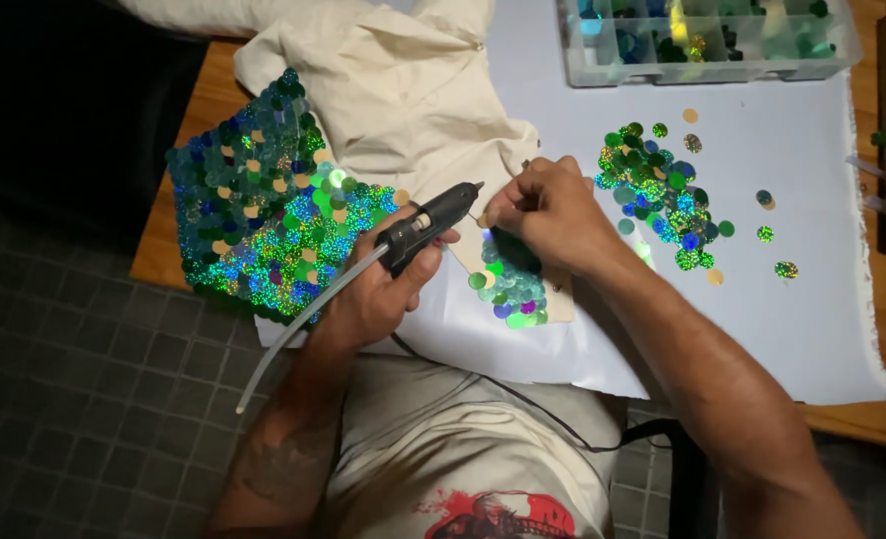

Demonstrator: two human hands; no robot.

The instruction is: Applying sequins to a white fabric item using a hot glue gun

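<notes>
Black glue gun (428,226), clasped fully in the left hand (373,289); nozzle aimed toward two o'clock, ending just beside the right hand (548,212). Pale translucent glue stick (303,321) trailing from the rear toward seven o'clock. Right fingertips pinched narrow on something too small to tell, over a small cream fabric piece (511,279) partly covered in shiny green, blue and purple sequins. At nine o'clock from the gun, a larger sequin-covered panel (263,210), iridescent. At three o'clock, loose sequins (657,190) scattered on white paper (792,299). At one o'clock, clear compartment box (702,40).
</notes>
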